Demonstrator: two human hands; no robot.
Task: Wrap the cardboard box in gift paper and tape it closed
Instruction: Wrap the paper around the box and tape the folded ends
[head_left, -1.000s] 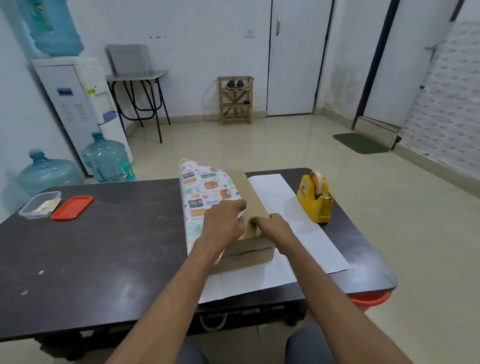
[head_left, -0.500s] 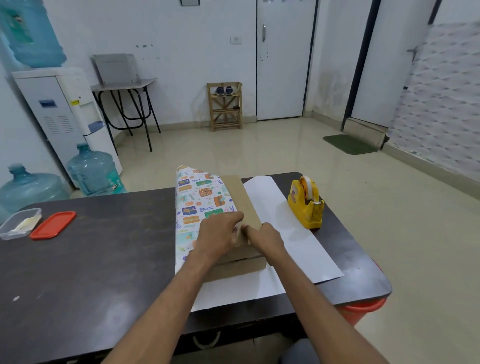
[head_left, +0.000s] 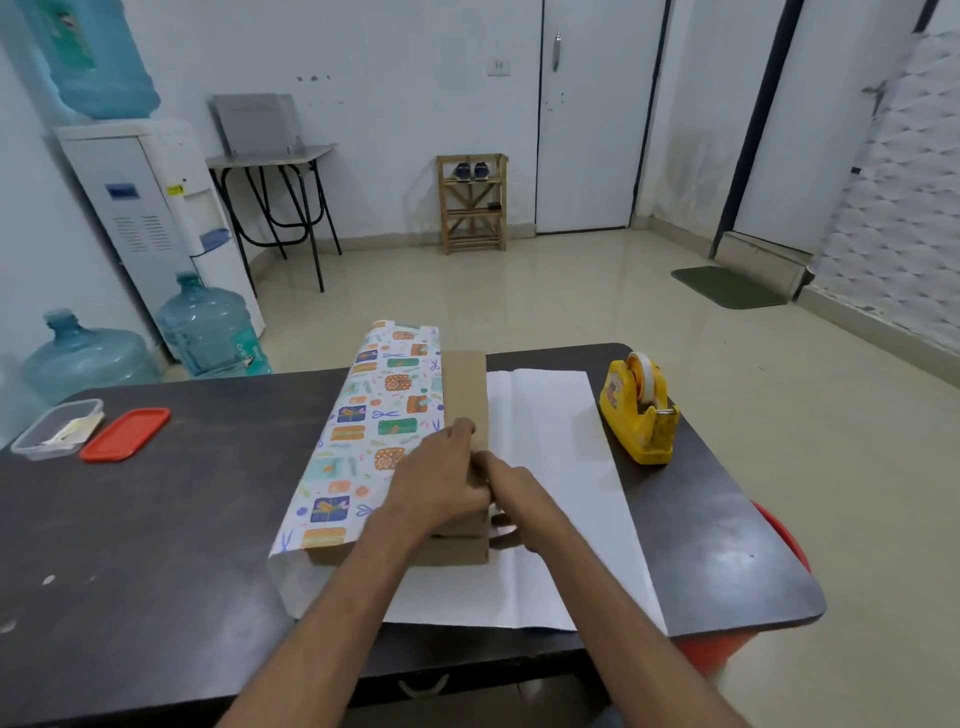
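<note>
While the brown cardboard box (head_left: 465, 395) lay mid-table on the white-backed patterned gift paper (head_left: 374, 421), the left hand (head_left: 441, 486) pressed a folded flap flat on it and the right hand (head_left: 511, 499) pinched its right edge; right of the box stood a yellow tape dispenser (head_left: 639, 415), well left a red lid (head_left: 126, 434).

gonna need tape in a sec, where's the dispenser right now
In the head view the yellow tape dispenser stands on the far right part of the dark table, just right of the white side of the gift paper, beyond the right hand.
</note>
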